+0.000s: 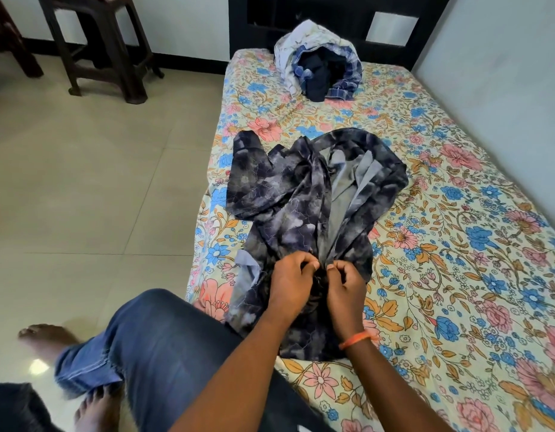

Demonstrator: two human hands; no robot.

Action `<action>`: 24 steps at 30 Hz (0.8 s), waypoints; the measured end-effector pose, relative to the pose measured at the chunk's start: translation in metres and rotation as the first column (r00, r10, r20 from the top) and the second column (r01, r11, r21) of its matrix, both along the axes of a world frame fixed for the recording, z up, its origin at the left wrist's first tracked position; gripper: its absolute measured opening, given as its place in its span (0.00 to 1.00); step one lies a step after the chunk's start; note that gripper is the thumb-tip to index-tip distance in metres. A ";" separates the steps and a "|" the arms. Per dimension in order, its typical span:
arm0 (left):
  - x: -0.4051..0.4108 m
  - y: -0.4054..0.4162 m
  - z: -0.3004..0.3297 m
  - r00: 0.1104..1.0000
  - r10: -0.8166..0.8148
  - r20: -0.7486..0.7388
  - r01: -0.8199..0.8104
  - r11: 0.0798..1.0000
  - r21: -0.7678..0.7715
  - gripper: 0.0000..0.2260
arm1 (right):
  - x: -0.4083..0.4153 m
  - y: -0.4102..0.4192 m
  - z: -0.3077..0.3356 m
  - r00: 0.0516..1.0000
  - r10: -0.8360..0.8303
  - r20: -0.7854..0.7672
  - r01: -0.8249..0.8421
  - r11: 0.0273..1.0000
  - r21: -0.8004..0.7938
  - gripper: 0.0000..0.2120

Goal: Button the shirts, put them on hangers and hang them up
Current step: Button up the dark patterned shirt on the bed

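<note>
Two hands on one button: left hand and right hand both pinch the placket of the dark shirt, low on the front, fingertips nearly touching. Button itself is hidden under the fingers, so can't tell if it's through the hole yet.

Shirt lies collar-away on the bed, hem toward the person's knee. Front gapes open above the hands, grey lining showing, so by my read the upper buttons are not done.

Doing it well:
- One grip holds the hole edge taut, the other tips the button edge-first through.
- Keep the two plackets level before each button, else the rows go off by one.
- Flatten the bunched left side first; crumpled cloth hides holes.
- Work upward toward the collar.

More shirts are in the pile by the headboard. No hangers in view.
</note>
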State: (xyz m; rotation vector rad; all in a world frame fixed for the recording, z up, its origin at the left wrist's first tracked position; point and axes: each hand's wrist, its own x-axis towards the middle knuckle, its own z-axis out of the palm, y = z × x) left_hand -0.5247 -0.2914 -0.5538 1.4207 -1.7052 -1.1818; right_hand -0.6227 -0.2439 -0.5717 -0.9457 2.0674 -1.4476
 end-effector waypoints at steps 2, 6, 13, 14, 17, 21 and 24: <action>-0.002 0.000 0.000 1.000 0.008 -0.013 -0.008 1.000 0.012 0.05 | -0.004 0.002 0.004 0.996 0.047 0.076 -0.047 0.999 0.000 0.05; -0.002 0.001 0.001 0.997 0.013 -0.071 -0.011 1.000 0.026 0.05 | -0.008 0.001 0.010 0.982 0.085 0.166 -0.086 0.996 -0.005 0.08; 0.001 0.000 0.003 0.988 0.020 -0.153 -0.008 0.997 0.083 0.07 | -0.003 0.002 0.004 0.988 0.042 0.146 -0.040 0.999 -0.018 0.04; 0.001 0.000 0.003 0.987 0.027 -0.160 -0.013 0.996 0.087 0.07 | -0.003 0.002 0.005 0.986 0.039 0.164 -0.036 0.999 -0.022 0.04; -0.001 0.002 0.002 0.985 0.056 -0.164 -0.043 0.996 0.082 0.08 | -0.003 0.004 0.007 0.973 0.036 0.226 -0.025 0.998 -0.050 0.06; -0.003 0.003 0.003 0.989 0.052 -0.138 -0.042 0.996 0.077 0.07 | -0.007 0.006 0.009 0.950 0.044 0.309 -0.017 0.996 -0.092 0.08; -0.003 0.000 0.003 0.989 0.052 -0.136 -0.040 0.995 0.094 0.06 | -0.007 0.005 0.009 0.930 0.038 0.367 0.001 0.994 -0.106 0.12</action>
